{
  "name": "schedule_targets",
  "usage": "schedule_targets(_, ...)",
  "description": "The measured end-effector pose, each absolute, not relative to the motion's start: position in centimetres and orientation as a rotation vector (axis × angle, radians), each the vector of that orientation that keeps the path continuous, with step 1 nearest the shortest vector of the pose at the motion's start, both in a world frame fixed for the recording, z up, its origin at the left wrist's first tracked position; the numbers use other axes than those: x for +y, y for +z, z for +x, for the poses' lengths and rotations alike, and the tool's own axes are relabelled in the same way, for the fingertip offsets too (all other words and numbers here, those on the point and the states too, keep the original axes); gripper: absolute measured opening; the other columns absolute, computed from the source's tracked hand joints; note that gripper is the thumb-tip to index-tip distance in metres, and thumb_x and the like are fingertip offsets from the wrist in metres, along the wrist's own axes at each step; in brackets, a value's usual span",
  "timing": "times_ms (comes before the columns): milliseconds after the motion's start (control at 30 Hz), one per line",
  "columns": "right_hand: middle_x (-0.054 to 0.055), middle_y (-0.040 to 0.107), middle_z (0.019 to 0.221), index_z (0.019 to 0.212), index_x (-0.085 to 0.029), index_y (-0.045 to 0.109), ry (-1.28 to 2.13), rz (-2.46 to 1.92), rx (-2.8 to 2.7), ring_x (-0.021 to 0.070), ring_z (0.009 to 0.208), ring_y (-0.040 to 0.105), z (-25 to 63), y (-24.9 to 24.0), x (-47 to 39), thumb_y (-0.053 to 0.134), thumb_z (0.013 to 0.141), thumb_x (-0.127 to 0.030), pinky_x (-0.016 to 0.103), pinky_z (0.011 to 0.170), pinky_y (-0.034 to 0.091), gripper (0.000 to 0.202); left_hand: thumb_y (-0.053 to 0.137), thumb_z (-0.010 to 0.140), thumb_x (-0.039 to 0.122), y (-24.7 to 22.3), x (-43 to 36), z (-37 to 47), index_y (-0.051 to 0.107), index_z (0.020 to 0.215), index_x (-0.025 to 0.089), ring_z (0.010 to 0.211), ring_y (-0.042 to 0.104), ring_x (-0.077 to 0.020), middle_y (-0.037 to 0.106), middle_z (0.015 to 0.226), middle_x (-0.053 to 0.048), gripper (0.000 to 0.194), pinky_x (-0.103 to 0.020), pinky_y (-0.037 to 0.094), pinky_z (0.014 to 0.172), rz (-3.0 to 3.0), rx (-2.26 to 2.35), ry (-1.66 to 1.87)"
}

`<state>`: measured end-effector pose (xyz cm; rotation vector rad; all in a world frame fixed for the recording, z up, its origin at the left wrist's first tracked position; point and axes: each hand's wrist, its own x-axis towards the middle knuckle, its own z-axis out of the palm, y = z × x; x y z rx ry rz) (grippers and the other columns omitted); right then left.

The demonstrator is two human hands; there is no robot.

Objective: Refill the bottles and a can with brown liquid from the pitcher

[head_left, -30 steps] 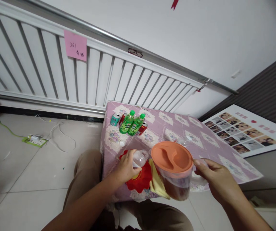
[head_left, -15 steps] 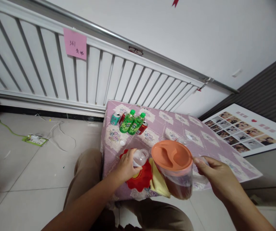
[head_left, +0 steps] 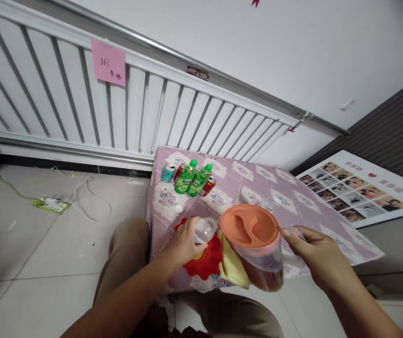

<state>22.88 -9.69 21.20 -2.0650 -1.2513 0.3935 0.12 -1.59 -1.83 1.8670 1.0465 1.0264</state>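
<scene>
My left hand [head_left: 183, 243] is wrapped round a small clear bottle [head_left: 206, 229], its uncapped mouth tipped to the right. Beneath the bottle is a red scalloped tray [head_left: 208, 267]. My right hand [head_left: 314, 251] grips the handle of a clear pitcher [head_left: 264, 270] with an orange lid [head_left: 250, 226]. Brown liquid sits low in the pitcher, which tilts toward the bottle; I see no stream between them. A yellow cloth [head_left: 232, 267] lies beside the tray, partly behind the pitcher. Beyond the bottle, a white cap [head_left: 178, 209] rests on the tablecloth.
Two green drink bottles [head_left: 192, 180], a teal can [head_left: 168, 173] and red cans [head_left: 208, 187] stand at the back left of the floral-covered table [head_left: 250, 173]. Another clear container [head_left: 269, 204] is behind the pitcher. A white radiator [head_left: 138, 108] runs along the wall.
The pitcher's lower end has swung slightly to the right, while its lid stays near the bottle mouth. My left hand and the bottle have hardly moved.
</scene>
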Motion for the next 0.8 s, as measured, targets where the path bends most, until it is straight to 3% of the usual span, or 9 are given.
schedule_targets(300, -0.004, 0.041, 0.057, 0.053, -0.021, 0.057, 0.369, -2.089, -1.285, 0.0139, 0.059, 0.035, 23.36, 21.05, -9.53, 0.075, 0.060, -0.073, 0.027, 0.055, 0.028, 0.055, 0.084, 0.072, 0.014, -1.54, -1.61, 0.04, 0.042, 0.144, 0.021, 0.134, 0.059, -0.0379, 0.061, 0.141, -0.016, 0.083, -0.057, 0.048, 0.114, 1.853, 1.038, 1.003)
schedule_targets(800, -0.002, 0.049, 0.056, 0.059, -0.020, 0.071, 0.379, -2.096, -1.305, 0.0145, 0.059, 0.038, 22.42, 21.79, -9.17, 0.075, 0.060, -0.065, 0.028, 0.056, 0.031, 0.046, 0.082, 0.072, 0.014, -1.29, -1.48, 0.00, 0.041, 0.143, 0.024, 0.133, 0.060, -0.0360, 0.061, 0.141, -0.014, 0.083, -0.055, 0.049, 0.113, 1.876, 1.049, 0.986)
